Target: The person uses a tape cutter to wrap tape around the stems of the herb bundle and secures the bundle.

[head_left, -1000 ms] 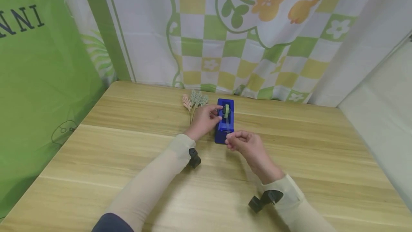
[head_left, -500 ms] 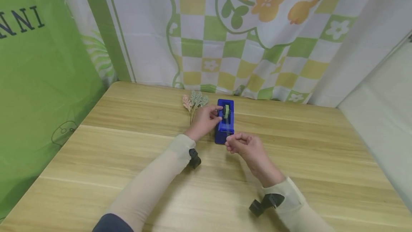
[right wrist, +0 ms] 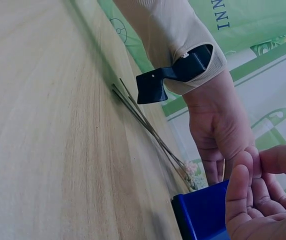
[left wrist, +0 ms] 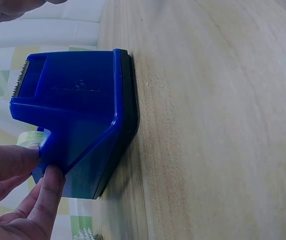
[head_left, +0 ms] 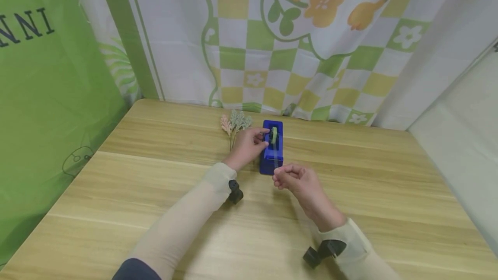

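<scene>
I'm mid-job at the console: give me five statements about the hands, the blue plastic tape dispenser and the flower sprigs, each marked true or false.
1. The person's left hand touches the blue plastic tape dispenser. True.
2. The dispenser lies tipped on its side. False: it stands upright on its base on the light wood-grain table.
3. A clear strip of tape runs from the pale green tape roll toward the right hand. True.
4. The right hand lies flat with its fingers spread. False: its thumb and fingertips pinch the strip's end.
5. The thin-stemmed pink and grey-green flower sprigs lie to the dispenser's left in the head view. True.
</scene>
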`<state>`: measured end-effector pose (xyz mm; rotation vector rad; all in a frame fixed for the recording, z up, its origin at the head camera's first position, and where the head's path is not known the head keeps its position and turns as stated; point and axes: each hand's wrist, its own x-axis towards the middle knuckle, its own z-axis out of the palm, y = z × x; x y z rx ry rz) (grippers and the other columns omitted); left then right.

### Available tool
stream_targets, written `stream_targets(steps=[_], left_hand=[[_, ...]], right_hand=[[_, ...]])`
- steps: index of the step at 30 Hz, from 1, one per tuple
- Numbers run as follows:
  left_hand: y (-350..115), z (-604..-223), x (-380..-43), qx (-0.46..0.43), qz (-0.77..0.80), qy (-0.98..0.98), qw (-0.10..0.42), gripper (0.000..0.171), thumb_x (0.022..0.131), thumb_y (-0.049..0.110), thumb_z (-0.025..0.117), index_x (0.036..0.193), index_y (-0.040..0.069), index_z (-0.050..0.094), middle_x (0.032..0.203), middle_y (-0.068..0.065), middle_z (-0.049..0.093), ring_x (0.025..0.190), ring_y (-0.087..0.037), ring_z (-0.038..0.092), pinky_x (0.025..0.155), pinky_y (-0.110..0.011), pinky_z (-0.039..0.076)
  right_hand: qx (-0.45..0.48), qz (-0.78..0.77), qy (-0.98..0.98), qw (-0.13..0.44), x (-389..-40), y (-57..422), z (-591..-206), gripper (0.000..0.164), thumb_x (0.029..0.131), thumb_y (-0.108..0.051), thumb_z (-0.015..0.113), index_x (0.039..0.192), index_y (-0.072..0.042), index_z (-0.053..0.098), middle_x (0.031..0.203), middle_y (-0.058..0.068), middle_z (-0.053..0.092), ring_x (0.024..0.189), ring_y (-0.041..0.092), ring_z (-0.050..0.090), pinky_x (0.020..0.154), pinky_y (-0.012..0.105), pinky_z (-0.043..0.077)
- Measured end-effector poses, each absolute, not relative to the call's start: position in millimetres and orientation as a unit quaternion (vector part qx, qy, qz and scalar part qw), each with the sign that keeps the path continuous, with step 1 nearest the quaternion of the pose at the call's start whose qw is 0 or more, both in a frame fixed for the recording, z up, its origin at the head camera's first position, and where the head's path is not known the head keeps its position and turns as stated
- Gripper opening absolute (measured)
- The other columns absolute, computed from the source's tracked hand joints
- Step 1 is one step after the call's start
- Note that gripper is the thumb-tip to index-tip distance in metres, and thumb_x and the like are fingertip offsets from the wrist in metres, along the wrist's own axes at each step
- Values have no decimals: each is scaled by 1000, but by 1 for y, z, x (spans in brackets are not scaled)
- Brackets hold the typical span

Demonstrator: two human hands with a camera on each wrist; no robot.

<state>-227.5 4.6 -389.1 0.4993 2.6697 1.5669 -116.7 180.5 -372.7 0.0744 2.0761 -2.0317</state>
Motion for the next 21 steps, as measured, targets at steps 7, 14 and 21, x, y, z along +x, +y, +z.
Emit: stream_targets(steps=[7, 14, 21], left_hand=[[5, -389, -227, 158, 497, 853, 5, 40, 99, 9, 71, 139, 8, 66, 122, -17, 73, 109, -30, 73, 95, -41, 61], [5, -389, -228, 158, 499, 852, 8, 41, 99, 9, 71, 140, 8, 66, 123, -17, 73, 110, -30, 73, 96, -41, 61], [6, -388, -227, 159, 493, 855, 6, 41, 99, 8, 71, 139, 7, 66, 123, -18, 73, 109, -30, 73, 96, -41, 61]], right_hand=[[31, -692, 710, 124, -112, 179, -370, 13, 103, -3, 61, 108, 8, 64, 84, -5, 75, 79, 6, 71, 77, 21, 60], [36, -689, 713, 128, -108, 178, -370, 12, 102, -4, 62, 107, 7, 65, 85, -4, 75, 80, 7, 71, 79, 23, 61], [41, -682, 719, 129, -103, 178, -371, 11, 102, -5, 64, 106, 6, 66, 83, -4, 74, 79, 7, 71, 79, 23, 61]])
